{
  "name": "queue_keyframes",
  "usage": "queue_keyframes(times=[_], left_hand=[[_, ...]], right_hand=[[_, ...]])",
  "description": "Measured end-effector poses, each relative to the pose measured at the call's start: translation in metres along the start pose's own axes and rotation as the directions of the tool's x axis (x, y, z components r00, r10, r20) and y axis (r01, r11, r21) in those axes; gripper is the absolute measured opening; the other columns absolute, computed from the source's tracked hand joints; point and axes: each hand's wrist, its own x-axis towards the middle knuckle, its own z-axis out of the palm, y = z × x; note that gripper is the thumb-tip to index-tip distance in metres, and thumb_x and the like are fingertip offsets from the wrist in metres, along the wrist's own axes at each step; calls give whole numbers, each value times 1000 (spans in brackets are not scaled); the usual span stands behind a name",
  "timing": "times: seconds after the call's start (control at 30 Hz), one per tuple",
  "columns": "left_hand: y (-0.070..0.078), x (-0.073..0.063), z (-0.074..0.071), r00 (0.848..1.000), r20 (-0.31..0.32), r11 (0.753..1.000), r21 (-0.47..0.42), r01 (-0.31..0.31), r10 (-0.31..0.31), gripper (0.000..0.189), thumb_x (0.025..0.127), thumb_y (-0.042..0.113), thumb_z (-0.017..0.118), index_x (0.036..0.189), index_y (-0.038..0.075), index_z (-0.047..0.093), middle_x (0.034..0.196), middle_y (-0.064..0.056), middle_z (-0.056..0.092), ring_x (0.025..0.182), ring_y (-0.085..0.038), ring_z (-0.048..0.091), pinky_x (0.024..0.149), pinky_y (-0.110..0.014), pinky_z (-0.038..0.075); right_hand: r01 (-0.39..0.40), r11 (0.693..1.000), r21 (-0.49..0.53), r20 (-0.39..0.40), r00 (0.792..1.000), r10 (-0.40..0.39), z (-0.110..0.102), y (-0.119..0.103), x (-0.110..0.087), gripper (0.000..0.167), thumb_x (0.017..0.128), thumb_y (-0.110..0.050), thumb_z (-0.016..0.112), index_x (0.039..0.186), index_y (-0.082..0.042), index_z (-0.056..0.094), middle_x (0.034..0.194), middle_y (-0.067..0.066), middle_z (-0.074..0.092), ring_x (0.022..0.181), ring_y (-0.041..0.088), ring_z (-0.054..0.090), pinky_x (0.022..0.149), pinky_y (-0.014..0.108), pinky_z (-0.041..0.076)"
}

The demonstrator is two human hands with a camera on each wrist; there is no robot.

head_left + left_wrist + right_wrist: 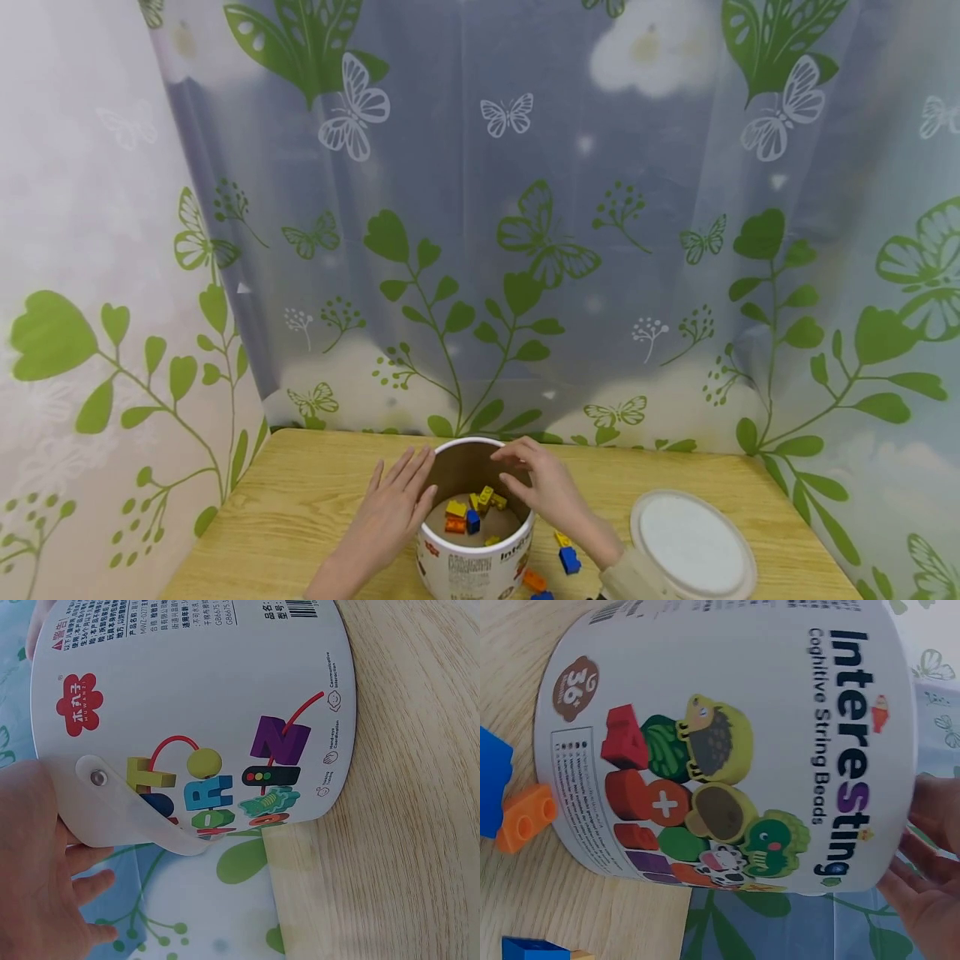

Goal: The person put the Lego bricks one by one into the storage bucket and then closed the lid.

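A white cardboard bucket (pixel 438 567) with printed toy pictures stands upright on the table, its top uncovered. Inside it lie several building blocks, among them a yellow block (pixel 455 508), an orange block (pixel 454 526) and a blue block (pixel 473 522). My left hand (pixel 390 508) rests at the bucket's left rim with fingers straight. At the right rim is my right hand (pixel 551 487), fingers loosely bent over the opening, with no block between them. A carrying handle (pixel 142 814) hangs on the bucket's side in the left wrist view.
A round white lid (pixel 693 546) lies on the wooden table (pixel 315 475) at the right. Loose blocks sit beside the bucket, including a blue block (pixel 569 560) and an orange block (pixel 526 819). A printed curtain (pixel 450 167) hangs behind the table.
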Motion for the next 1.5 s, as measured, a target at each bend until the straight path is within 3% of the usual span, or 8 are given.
queue_keyframes(times=[0.17, 0.4, 0.73, 1.17, 1.5], left_hand=[[0, 0, 0, 1000, 1, 1000, -5, 5, -5, 54, 110, 37, 41, 156, 9, 41, 162, -8, 38, 150, -30, 32, 120, -64, 19], [0, 0, 0, 1000, 3, 1000, -14, 8, -8, 53, 109, 35, 44, 156, 9, 41, 161, -8, 38, 150, -31, 32, 120, -64, 19], [1, 0, 1, 1000, 1, 1000, -2, 4, -4, 54, 110, 37, 41, 156, 8, 41, 161, -8, 38, 150, -31, 32, 120, -64, 19], [1, 0, -1, 1000, 11, 1000, -4, 3, -3, 56, 110, 39, 39, 156, 8, 40, 162, -8, 37, 150, -31, 32, 120, -64, 19], [0, 0, -1, 1000, 16, 1000, -9, 5, -5, 56, 110, 40, 38, 157, 8, 40, 162, -8, 37, 151, -30, 31, 120, -64, 19]], right_hand=[[-4, 997, 75, -79, 997, 10, -7, -1, -3, 27, 90, 0, 75, 116, -6, 71, 110, 4, 67, 98, 27, 69, 85, 41, 60], [29, 999, 41, -140, 990, -23, -15, 3, -9, 29, 88, 1, 76, 116, -5, 71, 111, 8, 70, 99, 29, 70, 86, 46, 60], [-59, 998, 13, -235, 970, 60, -27, 18, -24, 34, 84, 0, 80, 116, -11, 72, 111, 2, 72, 99, 25, 69, 85, 43, 60], [-265, 960, 86, -185, 943, 277, -33, 49, -53, 31, 87, -3, 78, 116, -11, 73, 114, 3, 71, 101, 28, 69, 85, 40, 60], [-316, 947, 63, -41, 947, 319, -25, 75, -88, 29, 88, -9, 79, 116, -6, 71, 110, 11, 71, 99, 36, 68, 83, 43, 60]])
